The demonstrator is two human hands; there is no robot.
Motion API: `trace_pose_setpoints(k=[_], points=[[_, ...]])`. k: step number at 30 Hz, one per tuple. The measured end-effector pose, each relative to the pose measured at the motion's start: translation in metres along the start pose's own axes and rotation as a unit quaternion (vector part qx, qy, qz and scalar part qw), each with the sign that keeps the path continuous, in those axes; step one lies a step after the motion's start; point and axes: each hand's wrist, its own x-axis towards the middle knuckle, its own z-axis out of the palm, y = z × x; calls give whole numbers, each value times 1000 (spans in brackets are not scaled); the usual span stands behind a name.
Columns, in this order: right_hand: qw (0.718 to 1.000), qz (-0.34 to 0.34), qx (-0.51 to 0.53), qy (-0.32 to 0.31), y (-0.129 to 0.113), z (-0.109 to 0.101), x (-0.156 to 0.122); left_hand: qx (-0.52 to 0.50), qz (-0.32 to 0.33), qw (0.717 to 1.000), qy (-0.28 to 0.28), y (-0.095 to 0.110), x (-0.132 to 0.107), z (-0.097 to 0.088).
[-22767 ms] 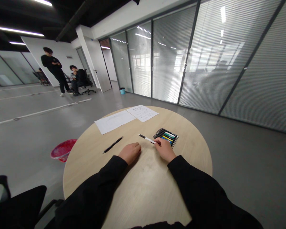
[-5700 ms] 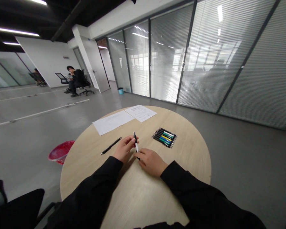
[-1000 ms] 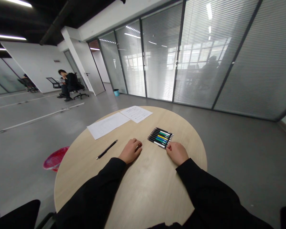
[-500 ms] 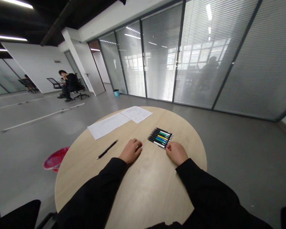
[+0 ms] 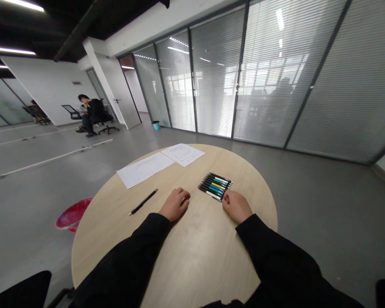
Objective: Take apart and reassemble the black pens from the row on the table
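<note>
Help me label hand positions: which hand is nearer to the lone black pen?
The left hand. It lies just right of the lone black pen, not touching it; the right hand is farther right, at the near-right corner of the row of pens.

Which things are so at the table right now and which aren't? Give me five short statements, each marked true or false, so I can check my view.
1. The right hand is beside the near end of the row of pens. True.
2. The left hand is holding the single black pen. False: the left hand is apart from the single black pen, which lies on the table.
3. A pen with a yellow part lies within the row. True.
4. The red basket stands on the tabletop. False: the red basket is off the table, past its left edge.
5. Two white sheets lie toward the table's far side. True.
</note>
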Motion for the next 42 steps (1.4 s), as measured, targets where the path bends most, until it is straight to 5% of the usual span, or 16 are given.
trace_pose_setpoints(k=[6,12,16,21,30,34,38,42], points=[[1000,-5,7,26,-2,-1,-1,73,-20,997,-9,-9,-7,-11],[998,-43,27,44,-21,-3,-5,260,-195,944,51,-28,-17,-40],[991,-119,61,-27,-42,-4,-7,304,-277,910,48,-43,-26,-50],[954,-242,127,-124,-74,-7,-1,295,-321,900,33,-52,-28,-52],[946,-166,266,-82,-102,30,16,280,-291,915,-6,-43,-21,-57],[947,-148,277,-71,-92,45,15,229,-197,951,69,-34,-17,-56],[941,-146,301,-54,-93,46,11,66,-84,981,164,-14,-14,-54],[918,-142,359,-92,-101,47,7,-111,-112,968,193,9,-12,-48]])
